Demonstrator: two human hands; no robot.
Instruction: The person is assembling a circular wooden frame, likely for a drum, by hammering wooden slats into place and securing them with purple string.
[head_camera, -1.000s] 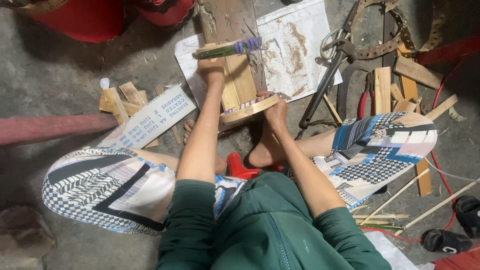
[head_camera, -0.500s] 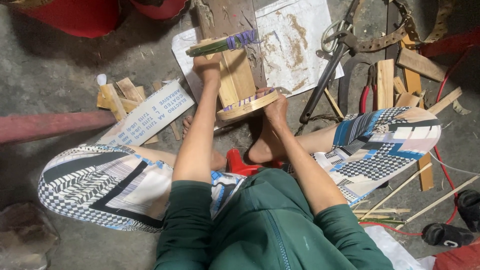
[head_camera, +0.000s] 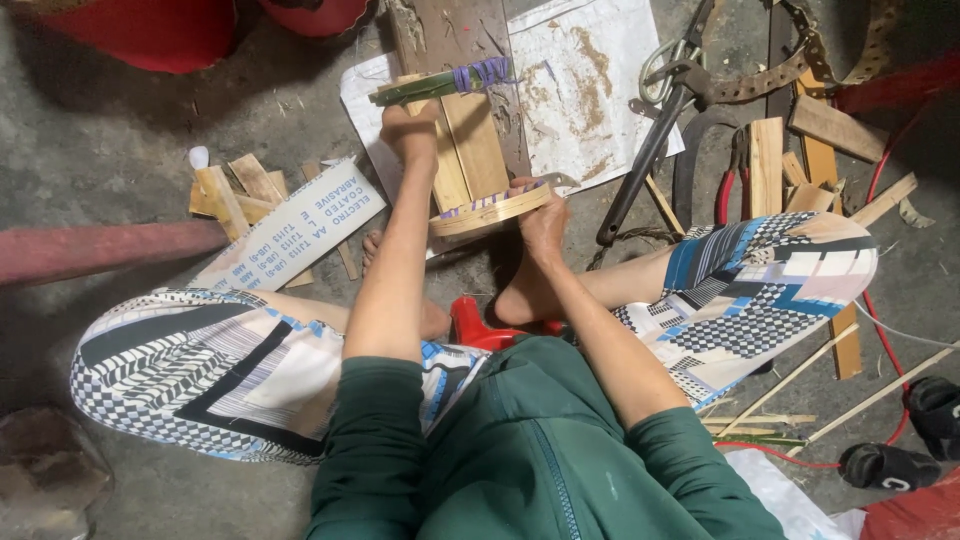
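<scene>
Your left hand gripped green stick bundle, upper centre; right hand fingers closed on bamboo hoop rim, frame centre.

Single head-worn camera, looking almost straight down from above the seated person, close over green sleeves and patterned knees, concrete floor filling the frame, far floor edge at top, person's lap at bottom, no second view.
</scene>
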